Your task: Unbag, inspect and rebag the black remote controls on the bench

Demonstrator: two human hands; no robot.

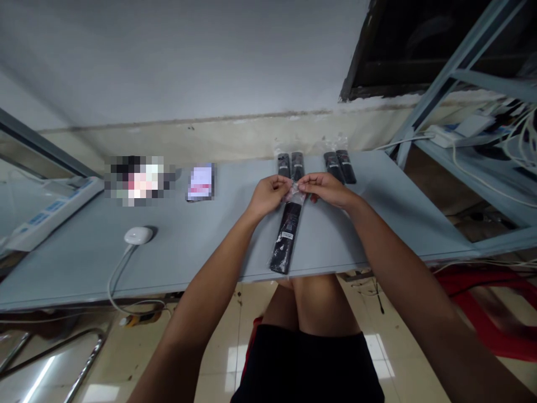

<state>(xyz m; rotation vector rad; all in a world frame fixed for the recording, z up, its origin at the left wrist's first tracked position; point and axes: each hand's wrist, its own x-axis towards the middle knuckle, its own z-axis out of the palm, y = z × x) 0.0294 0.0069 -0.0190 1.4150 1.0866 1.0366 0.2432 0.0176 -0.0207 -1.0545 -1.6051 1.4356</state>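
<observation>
A long black bar-shaped item (287,238) with a small white label lies in a clear plastic bag near the table's front edge; its exact kind does not show. Above its far end, the open-looking top of the plastic bag (297,196) is pinched by both hands. My left hand (271,196) grips the bag's left side between thumb and fingers. On the other side, my right hand (326,190) pinches it too, with the fingertips of both hands almost meeting. Just beyond them, two similar bagged black items (297,162) lie side by side, and another bagged pair (339,167) rests to their right.
On the grey table (226,235), a phone (200,182) lies to the left, beside a blurred-out object (140,178). Nearer is a white rounded device (138,235) with a cable. Power strips (54,212) stand at the left; cables and shelving (495,162) are at the right.
</observation>
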